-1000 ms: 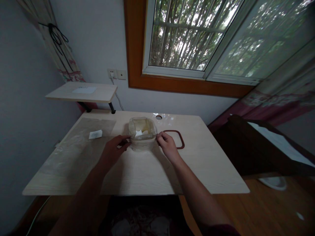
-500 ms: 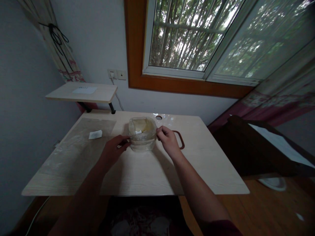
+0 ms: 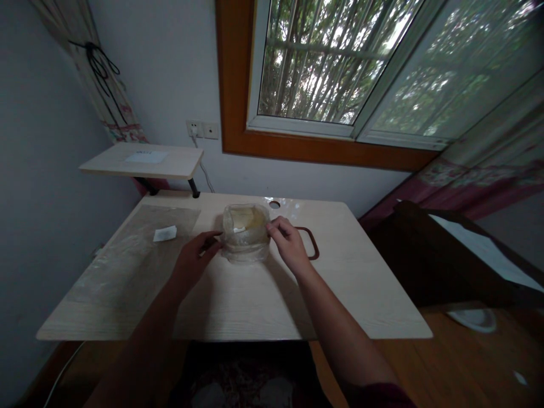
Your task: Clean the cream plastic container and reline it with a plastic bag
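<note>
A clear, wrinkled plastic bag-like container (image 3: 246, 241) stands on the table with its mouth open upward. Inside it show a yellowish tint and a small white patch, too unclear to name. At its left side my left hand (image 3: 195, 255) is closed, thumb and fingers pinching the edge. My right hand (image 3: 289, 241) pinches the upper right rim between thumb and fingertips. Just beyond that hand lies a brown, rounded handle-like loop (image 3: 314, 243); whether it joins the container cannot be seen.
On the left of the pale wooden table (image 3: 340, 294) lies a flat clear plastic sheet (image 3: 123, 266) with a white paper slip (image 3: 165, 233). A raised shelf (image 3: 170, 164) stands at the back left. A cable hole (image 3: 274, 204) is near the back edge.
The container's front rim has sunk and its mouth looks wider and flatter. My right hand has shifted slightly left, and my left hand slightly left too.
</note>
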A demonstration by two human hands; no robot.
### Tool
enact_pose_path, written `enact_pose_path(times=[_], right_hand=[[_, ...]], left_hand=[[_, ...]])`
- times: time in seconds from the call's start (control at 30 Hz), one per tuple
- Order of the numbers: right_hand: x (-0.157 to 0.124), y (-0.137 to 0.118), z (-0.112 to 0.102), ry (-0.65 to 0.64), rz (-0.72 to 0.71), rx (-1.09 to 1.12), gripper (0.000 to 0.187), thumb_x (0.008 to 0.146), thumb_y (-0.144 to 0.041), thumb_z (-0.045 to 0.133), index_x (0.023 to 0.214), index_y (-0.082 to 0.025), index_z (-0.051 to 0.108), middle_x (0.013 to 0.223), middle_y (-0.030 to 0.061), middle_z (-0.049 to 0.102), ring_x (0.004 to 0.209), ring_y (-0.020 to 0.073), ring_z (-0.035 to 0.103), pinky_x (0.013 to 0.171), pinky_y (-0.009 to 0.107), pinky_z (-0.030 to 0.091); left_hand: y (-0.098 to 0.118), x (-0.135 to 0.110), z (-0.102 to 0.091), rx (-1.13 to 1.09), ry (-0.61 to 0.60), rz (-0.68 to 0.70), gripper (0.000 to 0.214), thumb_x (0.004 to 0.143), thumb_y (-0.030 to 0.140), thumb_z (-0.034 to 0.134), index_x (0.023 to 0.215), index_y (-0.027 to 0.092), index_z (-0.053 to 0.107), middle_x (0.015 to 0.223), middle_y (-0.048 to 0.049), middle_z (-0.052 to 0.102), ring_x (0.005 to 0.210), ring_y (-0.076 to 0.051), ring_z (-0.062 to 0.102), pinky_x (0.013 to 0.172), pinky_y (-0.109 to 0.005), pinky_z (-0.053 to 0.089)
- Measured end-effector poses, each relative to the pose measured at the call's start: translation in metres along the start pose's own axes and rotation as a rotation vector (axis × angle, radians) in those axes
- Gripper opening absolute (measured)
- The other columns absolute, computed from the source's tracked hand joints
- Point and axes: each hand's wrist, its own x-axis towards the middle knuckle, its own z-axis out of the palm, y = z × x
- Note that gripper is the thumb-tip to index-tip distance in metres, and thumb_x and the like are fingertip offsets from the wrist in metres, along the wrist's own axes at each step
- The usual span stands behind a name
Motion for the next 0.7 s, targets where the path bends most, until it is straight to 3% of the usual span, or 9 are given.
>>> enact_pose_path(times=[0.1, 0.2, 0.33, 0.5, 0.7], right_hand=[[-0.003, 0.012, -0.001, 0.030, 0.072, 0.121, 0.027, 0.094, -0.041, 0.056, 0.076, -0.022, 0.062, 0.084, 0.0023, 0.060, 0.086, 0.0189, 0.057, 0.083, 0.033, 0.046], [-0.005, 0.027, 0.001, 0.114, 0.168, 0.293, 0.019, 0.091, -0.042, 0.060, 0.087, -0.024, 0.065, 0.095, 0.0035, 0.065, 0.095, 0.0197, 0.061, 0.089, 0.035, 0.050], [-0.005, 0.039, 0.004, 0.131, 0.303, 0.420, 0.030, 0.082, -0.040, 0.072, 0.107, -0.024, 0.068, 0.106, 0.0057, 0.071, 0.099, 0.0210, 0.065, 0.093, 0.039, 0.052], [-0.005, 0.039, 0.006, 0.067, 0.392, 0.391, 0.043, 0.079, -0.045, 0.074, 0.115, -0.023, 0.071, 0.119, 0.0088, 0.071, 0.103, 0.0241, 0.067, 0.095, 0.042, 0.052], [-0.005, 0.044, 0.005, 0.065, 0.414, 0.276, 0.039, 0.080, -0.050, 0.072, 0.105, -0.019, 0.074, 0.101, 0.0091, 0.074, 0.088, 0.0233, 0.067, 0.082, 0.039, 0.054]], left_hand=[[-0.005, 0.004, 0.003, -0.168, 0.077, -0.021, 0.035, 0.093, 0.043, 0.058, 0.120, 0.020, 0.063, 0.102, -0.0067, 0.071, 0.088, -0.018, 0.070, 0.084, -0.034, 0.058], [-0.010, 0.011, 0.009, -0.259, 0.136, -0.067, 0.039, 0.088, 0.043, 0.065, 0.118, 0.020, 0.062, 0.124, -0.0102, 0.065, 0.093, -0.019, 0.071, 0.090, -0.040, 0.059], [-0.010, 0.021, 0.017, -0.338, 0.094, -0.175, 0.055, 0.083, 0.048, 0.069, 0.129, 0.019, 0.060, 0.138, -0.0134, 0.059, 0.102, -0.022, 0.070, 0.094, -0.043, 0.057], [-0.004, 0.027, 0.024, -0.368, 0.059, -0.281, 0.057, 0.083, 0.055, 0.065, 0.124, 0.015, 0.066, 0.126, -0.0134, 0.067, 0.110, -0.027, 0.066, 0.092, -0.040, 0.057], [-0.004, 0.033, 0.019, -0.186, 0.089, -0.219, 0.047, 0.082, 0.054, 0.065, 0.108, 0.015, 0.072, 0.100, -0.0093, 0.074, 0.090, -0.023, 0.070, 0.085, -0.038, 0.057]])
